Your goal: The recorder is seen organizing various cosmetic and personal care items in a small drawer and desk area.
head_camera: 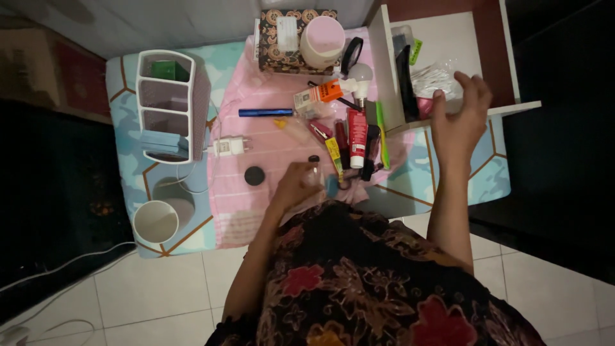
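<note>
The left hand (296, 184) was curled around a small clear bottle (314, 172) with a dark cap, held just above the near edge of the pink cloth (256, 138). The bottle looked short and glassy, standing nearly upright, its cap toward the far side of the table, its long axis running up and away from the person. The right hand (458, 118) hovered open, fingers spread, gripping nothing, over the white drawer (448, 45), beside the heap of tubes (355, 138).
</note>
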